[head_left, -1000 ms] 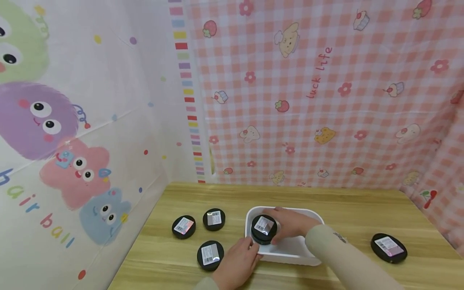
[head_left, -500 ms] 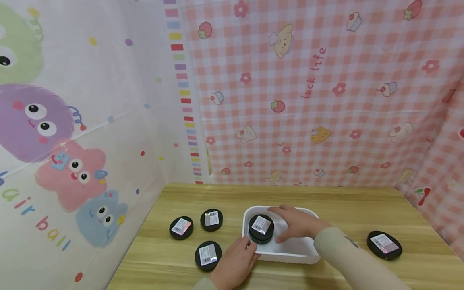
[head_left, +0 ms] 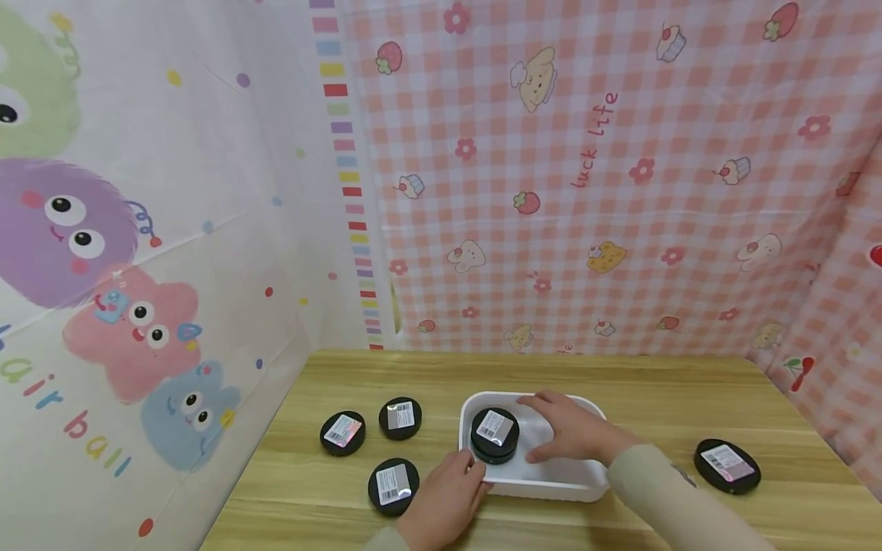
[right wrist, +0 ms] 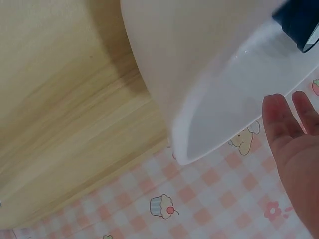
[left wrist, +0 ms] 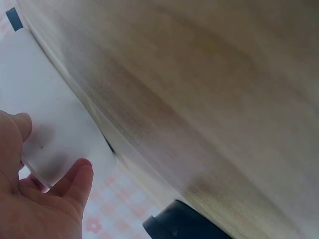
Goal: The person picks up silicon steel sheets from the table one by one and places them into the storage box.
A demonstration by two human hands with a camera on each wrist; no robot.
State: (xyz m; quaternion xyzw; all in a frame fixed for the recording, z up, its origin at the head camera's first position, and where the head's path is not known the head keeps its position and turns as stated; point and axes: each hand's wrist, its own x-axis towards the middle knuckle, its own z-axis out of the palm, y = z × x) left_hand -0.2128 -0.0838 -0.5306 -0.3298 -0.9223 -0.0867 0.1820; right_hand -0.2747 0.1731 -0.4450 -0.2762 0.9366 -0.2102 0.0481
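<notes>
Inside the white plastic bin [head_left: 551, 486], against its left end, sit black round containers [head_left: 494, 428] stacked one on another, the top one bearing a silvery label. My left hand [head_left: 444, 493] grips the bin's near left corner; in the left wrist view its thumb and fingers [left wrist: 79, 184] lie on either side of the corner. My right hand [head_left: 579, 430] is spread over the bin just right of the stack, apart from it and holding nothing. In the right wrist view its fingers [right wrist: 276, 117] extend by the bin's rim, with part of a dark container [right wrist: 297, 22] beyond.
Left of the bin, several labelled black round containers lie on the wooden table [head_left: 620, 375], one [head_left: 393, 487] close beside my left hand. Another black container [head_left: 726, 465] lies to the right, beyond my right sleeve [head_left: 671, 490]. A checked cloth [head_left: 551, 153] hangs behind the table.
My right hand has let go of the top container on the stack and drawn back to the right, its fingers spread. My left hand stays at the bin's corner.
</notes>
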